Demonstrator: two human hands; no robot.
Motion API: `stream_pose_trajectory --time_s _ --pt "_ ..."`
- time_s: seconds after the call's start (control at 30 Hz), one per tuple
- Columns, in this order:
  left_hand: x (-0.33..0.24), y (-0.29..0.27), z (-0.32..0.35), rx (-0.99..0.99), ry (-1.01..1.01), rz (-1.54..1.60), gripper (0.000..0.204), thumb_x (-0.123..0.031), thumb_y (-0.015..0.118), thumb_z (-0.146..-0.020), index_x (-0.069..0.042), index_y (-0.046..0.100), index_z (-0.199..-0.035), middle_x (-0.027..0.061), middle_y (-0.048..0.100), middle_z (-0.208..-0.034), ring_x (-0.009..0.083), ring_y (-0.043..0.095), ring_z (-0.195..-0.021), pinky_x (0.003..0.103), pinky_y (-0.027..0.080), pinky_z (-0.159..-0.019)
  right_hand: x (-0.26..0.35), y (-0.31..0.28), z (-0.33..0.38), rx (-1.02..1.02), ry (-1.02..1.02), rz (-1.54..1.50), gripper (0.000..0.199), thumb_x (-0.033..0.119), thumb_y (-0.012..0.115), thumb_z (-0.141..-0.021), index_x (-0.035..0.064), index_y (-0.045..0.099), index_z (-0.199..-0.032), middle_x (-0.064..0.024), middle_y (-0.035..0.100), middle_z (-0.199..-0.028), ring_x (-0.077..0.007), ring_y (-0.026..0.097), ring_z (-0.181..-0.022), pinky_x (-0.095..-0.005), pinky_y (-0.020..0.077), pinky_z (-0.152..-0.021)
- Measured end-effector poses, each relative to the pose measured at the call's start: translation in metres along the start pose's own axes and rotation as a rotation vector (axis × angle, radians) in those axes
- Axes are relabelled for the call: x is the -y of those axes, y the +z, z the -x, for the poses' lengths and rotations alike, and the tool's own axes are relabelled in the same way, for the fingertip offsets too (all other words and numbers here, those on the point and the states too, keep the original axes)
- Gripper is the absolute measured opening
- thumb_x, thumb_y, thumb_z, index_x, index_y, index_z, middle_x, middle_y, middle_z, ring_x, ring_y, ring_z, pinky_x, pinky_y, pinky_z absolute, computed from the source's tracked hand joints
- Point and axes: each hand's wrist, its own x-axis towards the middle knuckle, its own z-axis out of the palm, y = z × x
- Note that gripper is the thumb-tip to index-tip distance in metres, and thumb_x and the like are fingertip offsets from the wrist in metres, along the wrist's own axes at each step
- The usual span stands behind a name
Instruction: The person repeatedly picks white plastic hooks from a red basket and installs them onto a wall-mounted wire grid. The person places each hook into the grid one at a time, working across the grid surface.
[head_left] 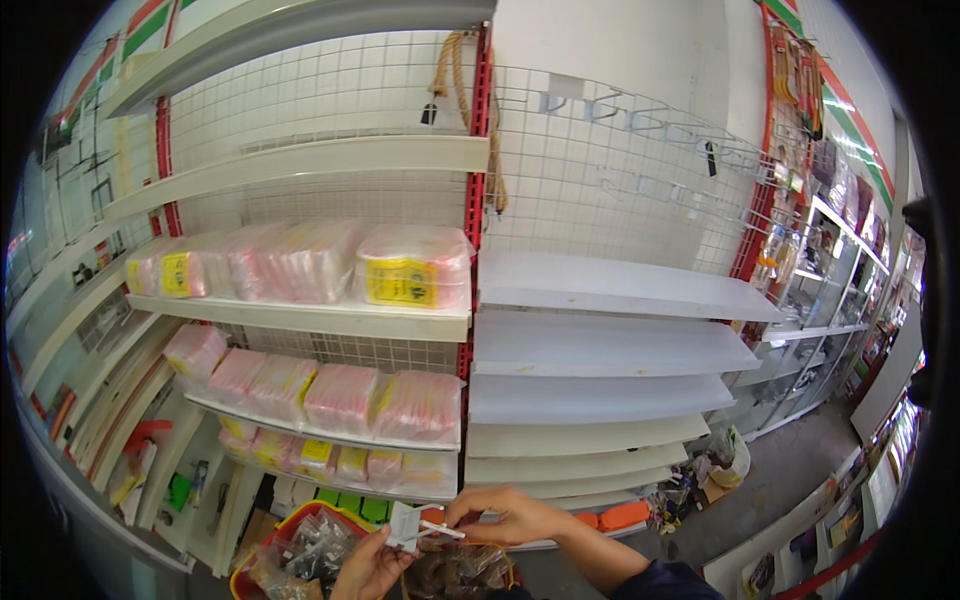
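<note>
Low in the middle of the head view, my left hand pinches a small white card-like piece between thumb and fingers. My right hand reaches in from the right, fingers bent and closed beside a thin white strip that runs from the card. A bit of orange shows behind the strip; what it belongs to is unclear. Below the hands sit a red and yellow basket of clear plastic packets and a second container holding brownish packets.
Shelves on the left hold plastic-wrapped pink and white packs with yellow labels. To the right are white shelf boards below a wire grid with hooks. A rope hangs by the red post. Bags lie on the floor.
</note>
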Motion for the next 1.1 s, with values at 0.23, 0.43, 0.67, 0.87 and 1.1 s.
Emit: stream_pose_trajectory --time_s 0.23,0.43,0.67,0.87,1.1 --pt "-0.009 0.071 -0.045 0.098 -0.179 -0.319 0.040 -0.029 0.054 -0.097 0.004 0.051 -0.119 0.0194 0.065 -0.098 0.0263 0.067 -0.079 0.031 0.057 -0.068 0.043 -0.065 0.026 0.077 -0.139 0.266 0.048 0.007 0.066 -0.082 0.0136 0.055 -0.129 -0.0087 0.056 -0.107 -0.0254 0.058 -0.090 -0.0359 0.0489 -0.078" --pt "-0.013 0.155 -0.074 0.297 -0.301 -0.507 0.035 -0.025 0.052 -0.098 0.004 0.054 -0.118 0.0103 0.065 -0.101 0.0145 0.065 -0.076 0.023 0.057 -0.067 0.070 -0.120 0.035 0.260 -0.177 0.340 0.038 0.009 0.065 -0.084 0.0117 0.058 -0.121 -0.0087 0.052 -0.096 -0.0286 0.057 -0.083 -0.0394 0.0470 -0.069" --pt "-0.015 0.211 -0.126 0.421 -0.386 -0.724 0.030 -0.027 0.055 -0.097 -0.001 0.060 -0.112 0.0052 0.066 -0.097 0.0096 0.064 -0.070 0.023 0.056 -0.063 0.084 -0.181 0.045 0.535 -0.053 0.302 0.052 0.004 0.059 -0.086 0.0159 0.046 -0.135 -0.0127 0.045 -0.109 -0.0280 0.057 -0.077 -0.0401 0.0472 -0.067" --pt "-0.017 0.248 -0.169 0.546 -0.420 -0.846 0.033 -0.033 0.056 -0.097 -0.003 0.062 -0.109 0.0033 0.066 -0.090 0.0112 0.065 -0.069 0.025 0.056 -0.061 0.086 -0.224 0.044 0.744 0.072 0.531 0.052 0.002 0.051 -0.092 0.0152 0.037 -0.141 -0.0114 0.040 -0.135 -0.0317 0.061 -0.093 -0.0407 0.0500 -0.073" --pt "-0.037 0.303 -0.205 0.581 -0.222 -0.606 0.066 -0.057 0.037 -0.097 0.001 0.051 -0.124 0.0154 0.066 -0.088 0.0215 0.070 -0.072 0.030 0.060 -0.065 0.072 -0.286 0.032 0.261 -0.396 0.409 0.043 0.010 0.062 -0.091 0.0103 0.051 -0.132 -0.0136 0.053 -0.127 -0.0270 0.065 -0.094 -0.0335 0.0528 -0.079"
